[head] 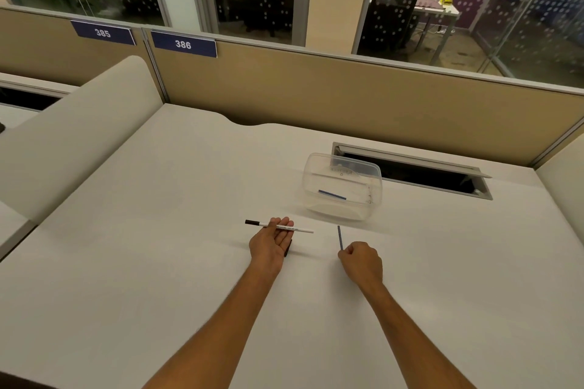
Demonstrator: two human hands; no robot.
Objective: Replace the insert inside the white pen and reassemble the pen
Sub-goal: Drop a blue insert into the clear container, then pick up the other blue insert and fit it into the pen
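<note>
The white pen [300, 229], with a black end at its left, lies across the fingers of my left hand [271, 243], which is palm up and holds it level above the desk. A small black piece [288, 248] sits under that hand's edge. My right hand [360, 259] is closed around the lower end of a thin blue insert [339, 236] that points up and away. A second blue insert [331, 194] lies inside the clear plastic box [373, 199] beyond both hands.
The white desk [158, 262] stretches wide around my arms. An open cable hatch [410, 172] is cut into it behind the box. Beige partitions [316, 95] close the back, with curved white dividers at left and right.
</note>
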